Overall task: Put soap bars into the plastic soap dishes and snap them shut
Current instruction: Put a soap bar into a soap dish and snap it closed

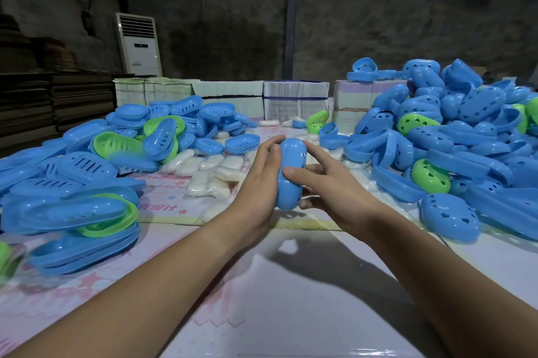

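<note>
The person holds a closed blue soap dish (291, 172) between both hands, a little above the middle of the worktop (291, 285); the dish stands on its long edge, its two halves together, with small cut-out holes showing on the side that faces right; the left hand (262, 180) lies flat against its left face with the fingers nearly straight and the thumb up along the edge; the right hand (329, 183) takes it from the other side, the thumb pressed on the front of the shell and the lower fingers curled under its bottom end, while the upper fingers reach out straight past it; just behind the hands, near the middle of the worktop, lies a group of white soap bars (209, 174) in clear wrapping; along the left edge is a heap of open dish bases (87, 159), most blue and some green, with slots in the bottom; along the right edge is a higher heap of lids (454, 136) with heart-shaped holes, also blue with a few green; at the far edge stand bundles of flat cartons (294, 101); behind them, by the wall, is a tall white air conditioner (139, 43).
</note>
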